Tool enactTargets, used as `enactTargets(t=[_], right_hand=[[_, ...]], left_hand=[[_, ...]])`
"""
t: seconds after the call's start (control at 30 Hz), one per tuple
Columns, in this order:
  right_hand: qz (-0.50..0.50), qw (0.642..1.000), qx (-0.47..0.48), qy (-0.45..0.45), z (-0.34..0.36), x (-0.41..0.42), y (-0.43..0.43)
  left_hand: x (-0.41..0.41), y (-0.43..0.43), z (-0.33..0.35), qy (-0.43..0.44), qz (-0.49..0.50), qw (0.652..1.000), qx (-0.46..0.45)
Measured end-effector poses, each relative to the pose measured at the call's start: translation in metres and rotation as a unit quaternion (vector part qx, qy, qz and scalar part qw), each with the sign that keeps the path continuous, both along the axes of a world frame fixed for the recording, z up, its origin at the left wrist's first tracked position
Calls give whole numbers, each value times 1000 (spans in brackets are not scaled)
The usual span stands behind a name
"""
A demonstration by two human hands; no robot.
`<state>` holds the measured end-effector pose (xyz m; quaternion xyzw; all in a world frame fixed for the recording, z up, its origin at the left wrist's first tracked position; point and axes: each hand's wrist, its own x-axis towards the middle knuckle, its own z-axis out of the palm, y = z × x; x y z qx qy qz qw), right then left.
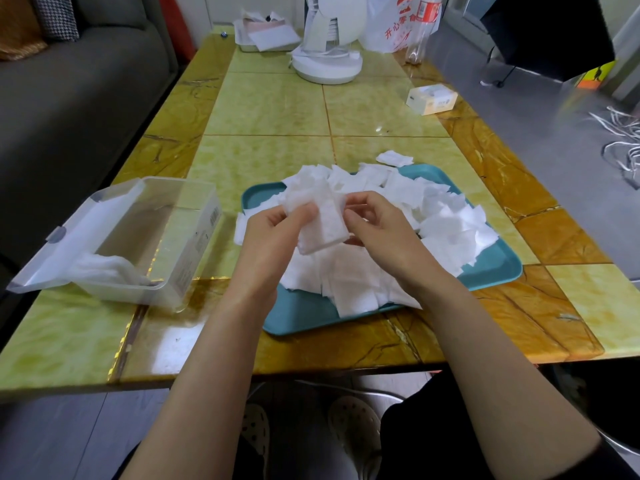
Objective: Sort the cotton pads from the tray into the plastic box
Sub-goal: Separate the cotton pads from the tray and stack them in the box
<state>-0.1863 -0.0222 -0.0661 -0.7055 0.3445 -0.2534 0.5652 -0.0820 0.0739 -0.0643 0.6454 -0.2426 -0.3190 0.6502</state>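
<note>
Both my forearms reach in over the near edge of the tabletop (pixel 270 109) and converge above the teal tray (pixel 304 313), wrists low and bare.

My left hand (pixel 273 233) is turned palm inward. Its thumb lies across the front of a small stack of cotton pads (pixel 323 226) and its fingers curl round the back, so this grip is closed on the stack. My right hand (pixel 377 233) meets it from the other side with the knuckles up and the fingers curled. Thumb and forefinger pinch the stack's right edge in a narrow grip. The stack hangs between the two hands, tilted, lifted just clear of the loose pile (pixel 353 271) below.

That pile covers most of the tray, which sits toward the near edge, a little right of the middle. Pads spill over its far rim, and one stray pad (pixel 394 158) lies on the tabletop just past the tray's far right corner.

The clear plastic box (pixel 156 237) stands by the left edge, near the tray but apart from it. Its lid (pixel 79 233) is flung open outward over that edge. A few pads (pixel 107 268) lie bunched at the box's near end.

At the far edge stand a white fan (pixel 329 39) and a printed plastic bag (pixel 388 26). A small carton (pixel 431 98) sits by the right edge.
</note>
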Motion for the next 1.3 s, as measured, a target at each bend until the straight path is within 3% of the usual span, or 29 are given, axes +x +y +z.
enactTargets(t=[0.1, 0.3, 0.47, 0.63, 0.77, 0.93, 1.07, 1.3], right_hand=[[-13, 999, 35, -31, 2, -1, -1], [-6, 1000, -27, 0, 0, -3, -1], [-100, 990, -91, 39, -8, -4, -9], [-172, 978, -103, -51, 0, -7, -11], [-130, 986, -68, -84, 3, -8, -10], [3, 995, 10, -103, 7, -4, 0], [46, 996, -47, -66, 5, -3, 4], [27, 988, -145, -39, -2, -3, 2]], left_hand=[[-1, 1, 2, 5, 0, 1000, -6], [-4, 2, 3, -17, -20, 1000, 6], [-5, 3, 4, -22, -9, 1000, 7], [1, 4, -2, -59, 27, 998, 28], [4, 6, -1, -99, 62, 992, 48], [-1, 4, 2, -86, 19, 996, 33], [-3, 3, -1, -72, -10, 997, 23], [-1, 3, -4, -93, -43, 994, 35]])
